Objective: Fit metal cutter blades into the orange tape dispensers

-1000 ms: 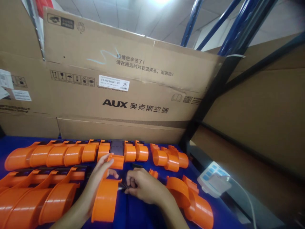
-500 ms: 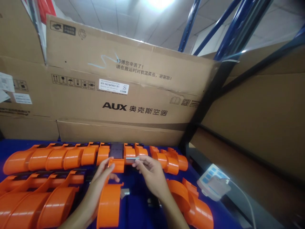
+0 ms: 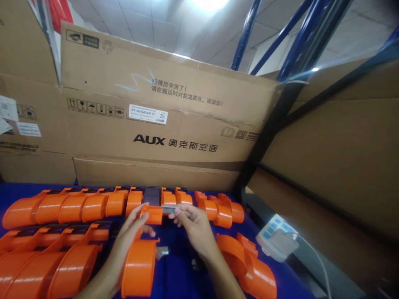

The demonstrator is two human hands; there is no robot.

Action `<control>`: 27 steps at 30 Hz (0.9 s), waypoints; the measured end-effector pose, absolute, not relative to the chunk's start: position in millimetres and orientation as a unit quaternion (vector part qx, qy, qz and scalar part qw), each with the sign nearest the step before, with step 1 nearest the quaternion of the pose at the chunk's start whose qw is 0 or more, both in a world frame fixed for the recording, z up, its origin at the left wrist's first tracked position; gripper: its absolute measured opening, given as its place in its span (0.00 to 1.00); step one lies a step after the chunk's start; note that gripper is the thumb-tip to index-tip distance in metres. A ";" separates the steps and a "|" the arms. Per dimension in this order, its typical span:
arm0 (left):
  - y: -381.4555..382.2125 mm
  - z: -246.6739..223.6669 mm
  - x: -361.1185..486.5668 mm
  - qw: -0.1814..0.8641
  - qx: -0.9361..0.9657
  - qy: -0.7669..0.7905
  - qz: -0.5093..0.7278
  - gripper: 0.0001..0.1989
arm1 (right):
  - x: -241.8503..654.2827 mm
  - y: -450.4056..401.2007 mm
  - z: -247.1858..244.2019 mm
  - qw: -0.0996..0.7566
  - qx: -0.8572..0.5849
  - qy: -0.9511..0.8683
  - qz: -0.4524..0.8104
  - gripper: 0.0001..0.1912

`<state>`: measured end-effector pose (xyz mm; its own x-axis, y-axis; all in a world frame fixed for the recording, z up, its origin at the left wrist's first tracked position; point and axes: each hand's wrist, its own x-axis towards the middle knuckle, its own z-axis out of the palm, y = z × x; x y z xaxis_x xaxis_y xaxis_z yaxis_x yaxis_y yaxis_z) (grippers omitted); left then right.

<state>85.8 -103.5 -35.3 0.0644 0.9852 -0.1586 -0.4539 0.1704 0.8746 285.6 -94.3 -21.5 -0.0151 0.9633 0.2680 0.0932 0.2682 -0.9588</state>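
Observation:
My left hand (image 3: 131,228) is closed around an orange plastic tape dispenser (image 3: 153,216), thumb on its near side. A wide curved orange piece (image 3: 139,268) shows below that hand; whether it belongs to the held dispenser I cannot tell. My right hand (image 3: 195,224) pinches a small flat metal strip (image 3: 170,209) between thumb and fingers. The strip's left end meets the right edge of the dispenser's upper part. Beyond the hands a dark flat rectangular object (image 3: 151,196) stands among the row of dispensers.
Several orange dispensers (image 3: 93,207) line the blue surface (image 3: 177,274) at the back and left. More orange pieces (image 3: 258,274) lie at right, near a white power strip (image 3: 277,236) with a cable. A cardboard wall (image 3: 187,166) and dark rack post (image 3: 260,145) bound the space.
The metal strip has come slightly left against the dispenser, and more of it shows past my right fingers. The curved orange piece has shifted a little left.

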 end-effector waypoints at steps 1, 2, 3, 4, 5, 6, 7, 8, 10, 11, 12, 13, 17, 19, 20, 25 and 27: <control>-101.9 -34.5 85.6 0.656 0.329 0.400 0.549 0.39 | 285.0 -94.7 -21.7 0.538 -0.451 -0.588 0.403 0.20; -101.1 -33.9 85.6 0.658 0.331 0.399 0.546 0.39 | 284.1 -95.3 -22.1 0.537 -0.451 -0.588 0.402 0.20; -101.3 -33.4 85.7 0.657 0.335 0.399 0.545 0.39 | 282.8 -95.9 -22.8 0.538 -0.451 -0.587 0.402 0.21; -102.5 -33.0 86.0 0.653 0.340 0.400 0.545 0.39 | 281.0 -96.6 -23.8 0.541 -0.451 -0.586 0.401 0.21; -104.5 -32.7 86.3 0.647 0.347 0.401 0.548 0.39 | 278.9 -97.2 -25.0 0.545 -0.450 -0.583 0.400 0.22; -107.2 -32.4 86.8 0.638 0.353 0.402 0.554 0.39 | 276.5 -97.8 -26.4 0.551 -0.450 -0.580 0.397 0.22; -110.2 -32.2 87.3 0.629 0.357 0.403 0.562 0.39 | 274.1 -98.3 -27.8 0.558 -0.451 -0.575 0.393 0.21; -113.1 -32.1 87.9 0.617 0.358 0.404 0.573 0.38 | 271.7 -98.7 -29.2 0.569 -0.452 -0.568 0.387 0.21; -117.1 -32.0 88.6 0.593 0.353 0.405 0.600 0.37 | 268.1 -99.4 -31.5 0.595 -0.456 -0.548 0.372 0.20; -117.8 -32.2 88.7 0.584 0.349 0.406 0.610 0.37 | 266.9 -99.9 -32.4 0.606 -0.457 -0.540 0.364 0.19; -117.6 -32.6 88.6 0.579 0.346 0.408 0.616 0.37 | 266.1 -100.5 -33.1 0.614 -0.457 -0.535 0.357 0.19; -116.8 -33.0 88.2 0.576 0.344 0.411 0.618 0.38 | 265.7 -101.4 -33.4 0.619 -0.456 -0.535 0.350 0.19; -111.6 -35.7 85.3 0.565 0.350 0.428 0.612 0.39 | 265.4 -107.5 -31.7 0.613 -0.452 -0.566 0.316 0.19; -110.6 -37.4 83.8 0.561 0.361 0.434 0.606 0.41 | 264.7 -111.5 -28.7 0.598 -0.457 -0.590 0.291 0.19; -110.5 -38.3 83.3 0.558 0.369 0.435 0.602 0.41 | 264.2 -113.4 -27.0 0.588 -0.459 -0.604 0.281 0.18; -111.1 -44.9 84.2 0.533 0.428 0.438 0.584 0.41 | 261.4 -118.4 -20.9 0.543 -0.440 -0.660 0.275 0.14; -110.9 -47.8 85.7 0.527 0.447 0.441 0.573 0.42 | 260.9 -118.4 -20.7 0.527 -0.433 -0.677 0.277 0.14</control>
